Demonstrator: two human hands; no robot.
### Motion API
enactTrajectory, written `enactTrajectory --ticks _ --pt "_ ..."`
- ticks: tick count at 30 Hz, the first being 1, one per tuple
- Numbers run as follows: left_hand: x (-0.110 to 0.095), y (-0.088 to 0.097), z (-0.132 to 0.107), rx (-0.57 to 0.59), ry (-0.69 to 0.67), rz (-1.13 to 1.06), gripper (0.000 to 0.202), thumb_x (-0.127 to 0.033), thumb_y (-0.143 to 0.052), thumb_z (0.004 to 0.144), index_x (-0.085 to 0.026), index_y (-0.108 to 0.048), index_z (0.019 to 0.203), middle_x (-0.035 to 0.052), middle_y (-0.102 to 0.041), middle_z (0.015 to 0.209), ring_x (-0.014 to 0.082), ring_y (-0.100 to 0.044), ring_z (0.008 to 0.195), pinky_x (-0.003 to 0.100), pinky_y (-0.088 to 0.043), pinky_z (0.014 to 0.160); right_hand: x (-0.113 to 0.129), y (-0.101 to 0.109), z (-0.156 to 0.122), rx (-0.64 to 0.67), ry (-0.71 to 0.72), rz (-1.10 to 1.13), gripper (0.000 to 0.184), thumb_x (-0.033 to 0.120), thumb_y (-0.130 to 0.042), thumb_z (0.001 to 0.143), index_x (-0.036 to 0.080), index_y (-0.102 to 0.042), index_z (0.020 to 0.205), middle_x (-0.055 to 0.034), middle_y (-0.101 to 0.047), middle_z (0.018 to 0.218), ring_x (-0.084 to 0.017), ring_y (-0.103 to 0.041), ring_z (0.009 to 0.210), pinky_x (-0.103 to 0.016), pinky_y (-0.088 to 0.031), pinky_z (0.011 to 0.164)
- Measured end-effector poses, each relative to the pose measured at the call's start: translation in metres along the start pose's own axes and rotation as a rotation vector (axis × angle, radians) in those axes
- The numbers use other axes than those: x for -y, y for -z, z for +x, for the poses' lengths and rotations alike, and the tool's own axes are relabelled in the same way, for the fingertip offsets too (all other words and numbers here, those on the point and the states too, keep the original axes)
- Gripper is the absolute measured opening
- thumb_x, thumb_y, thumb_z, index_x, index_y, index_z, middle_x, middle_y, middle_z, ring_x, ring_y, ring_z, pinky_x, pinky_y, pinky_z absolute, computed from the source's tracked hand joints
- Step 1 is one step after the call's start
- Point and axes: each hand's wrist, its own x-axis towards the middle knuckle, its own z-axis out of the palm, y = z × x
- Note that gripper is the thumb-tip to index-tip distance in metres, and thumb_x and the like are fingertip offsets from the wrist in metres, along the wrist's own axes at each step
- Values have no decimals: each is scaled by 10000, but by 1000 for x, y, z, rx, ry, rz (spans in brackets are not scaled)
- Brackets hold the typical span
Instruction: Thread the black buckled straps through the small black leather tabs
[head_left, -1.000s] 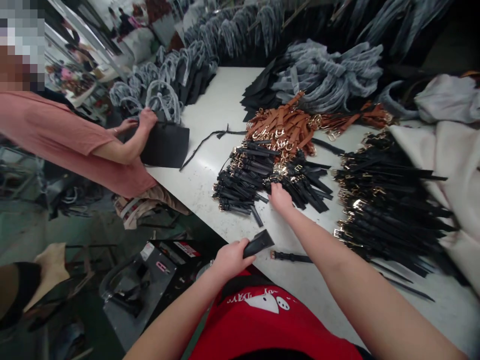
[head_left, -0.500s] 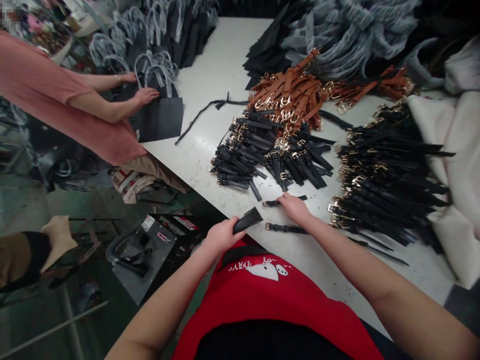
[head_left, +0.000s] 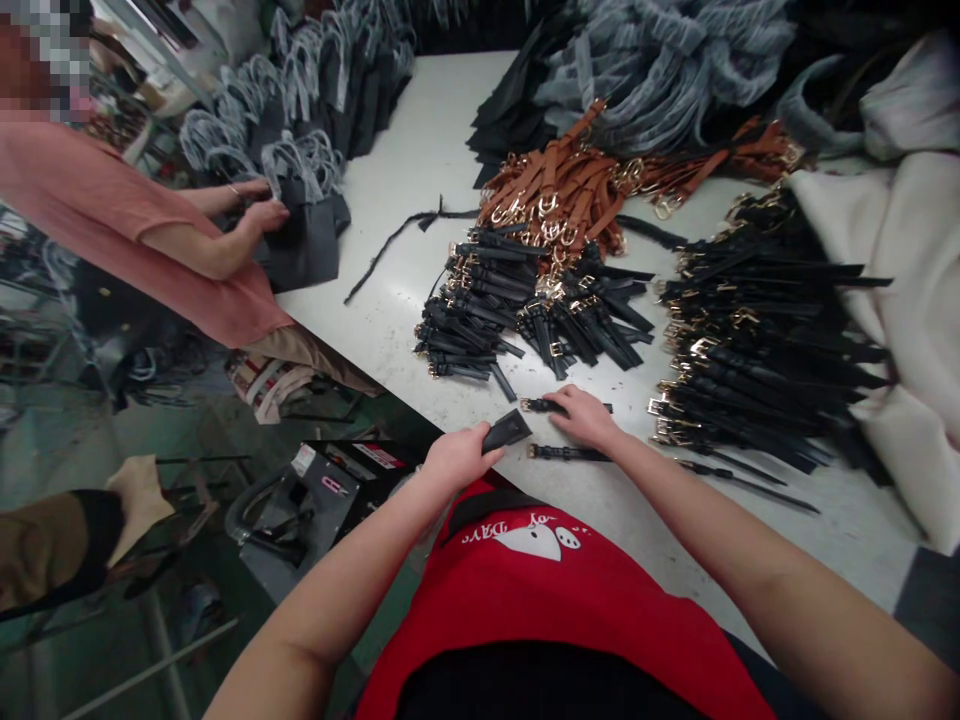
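In my left hand (head_left: pixel 459 458) is a dark leather piece (head_left: pixel 507 430), wide and flat, gripped at its near end beside the table edge. My right hand (head_left: pixel 583 414) has its fingers closed over a short black buckle strap (head_left: pixel 534 405) on the table; the buckle end sticks out to the left and the tail shows to the right. Just below it lies a second buckle strap (head_left: pixel 562 453), partly covered by my right forearm. Piles of black straps (head_left: pixel 487 300) with gold buckles sit beyond my hands, and another large stack of black straps (head_left: pixel 757 350) is on the right.
Brown straps (head_left: pixel 555 190) with gold rings are heaped farther back, near wrapped grey handles (head_left: pixel 637 80). Pale cloth (head_left: pixel 900 300) lies at the right. A co-worker in a pink shirt (head_left: pixel 135 230) handles black bag pieces (head_left: pixel 307 245). A dark machine (head_left: pixel 322 500) stands left below the table.
My right fingers have settled lower over the buckle strap, and my left hand with the leather piece has come slightly closer to it. The co-worker's hands have drawn together. The camera has shifted slightly.
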Motion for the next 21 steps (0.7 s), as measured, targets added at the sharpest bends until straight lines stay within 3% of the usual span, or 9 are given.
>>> enactTrajectory --ticks 5,9,16,21 --pt "-10 7 32 -54 -68 59 489 -585 -335 797 -215 -482 1079 82 -650 926 244 -613 835 330 -465 697 3 -5 -3 -63 -25 -17 328 339 -443 823 247 -549 1120 -58 -531 1024 -180 -489 927 -266 -345 776" --pt "-15 14 52 -23 -63 91 475 -570 -371 784 -202 -508 1052 86 -656 912 247 -619 838 329 -467 708 6 -3 -1 -55 -40 -36 311 314 -465 800 221 -556 1083 -64 -535 1011 -184 -492 922 -262 -343 774" --pt "-5 11 40 13 -41 112 490 -582 -356 787 -202 -495 1064 91 -655 939 241 -615 855 324 -467 713 2 -1 0 -38 -12 -9 338 362 -438 816 233 -535 1113 -68 -522 1029 -186 -486 920 -271 -341 770" --pt "-4 6 33 15 -31 121 487 -579 -344 793 -211 -479 1082 91 -654 942 246 -617 854 337 -468 712 -2 -3 -2 -98 -28 -5 264 237 -456 779 166 -557 1012 -83 -529 987 -188 -483 915 -270 -337 807"
